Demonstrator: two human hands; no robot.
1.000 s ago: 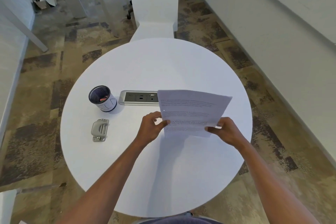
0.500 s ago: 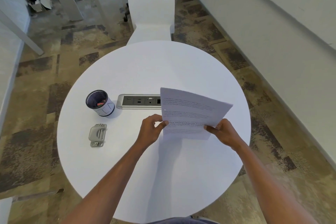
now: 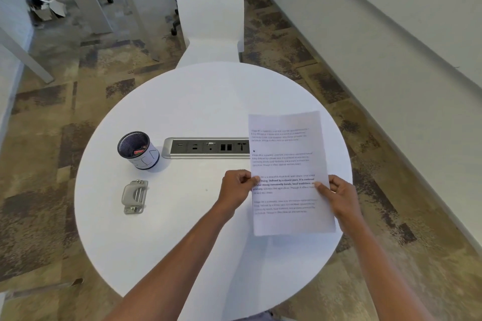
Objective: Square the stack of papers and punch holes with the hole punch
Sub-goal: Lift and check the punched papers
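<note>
A thin stack of printed white papers [image 3: 288, 154] is held upright in portrait position over the right side of the round white table [image 3: 182, 101]. My left hand [image 3: 236, 187] pinches its left edge and my right hand [image 3: 337, 195] grips its right edge, both about two thirds of the way down the sheet. The grey metal hole punch [image 3: 134, 196] lies flat on the table at the left, well away from both hands. A small dark dot shows near the papers' left margin.
A black mesh pen cup [image 3: 137, 150] stands behind the hole punch. A silver power and data socket strip [image 3: 206, 148] is set into the table's middle, its right end hidden by the papers. A white chair [image 3: 211, 15] stands at the far side; a wall runs along the right.
The papers have been turned from landscape to portrait between my hands, and now stand taller. The camera has shifted, so the table sits lower and nearer in view.
</note>
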